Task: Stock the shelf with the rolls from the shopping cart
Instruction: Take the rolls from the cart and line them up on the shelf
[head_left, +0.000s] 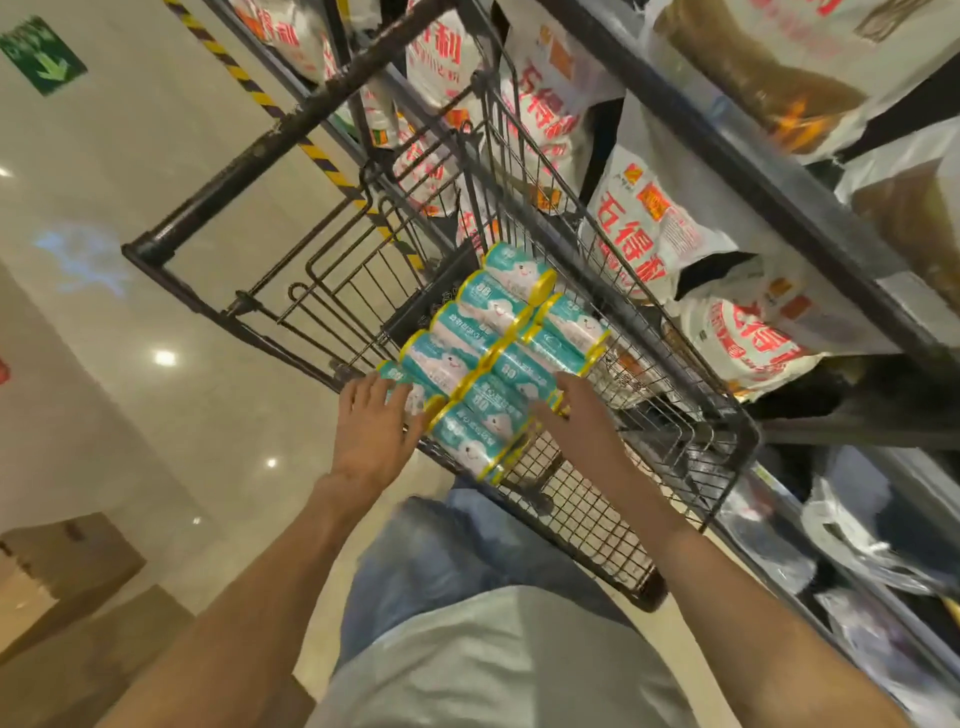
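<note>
Several teal and white rolls (498, 353) with yellow ends lie stacked in two rows in the black wire shopping cart (691, 415). My left hand (371, 421) lies flat against the left end of the nearest rolls, fingers spread. My right hand (576, 410) presses on the right side of the same stack, its fingertips hidden behind the rolls. Neither hand has lifted a roll. The shelf (769, 171) rises just right of the cart.
The shelf holds white flour bags (654, 234) with red lettering and clear bags (857, 525) lower down. The cart handle (270, 140) points up-left. Cardboard boxes (67, 566) sit on the glossy tile floor at lower left.
</note>
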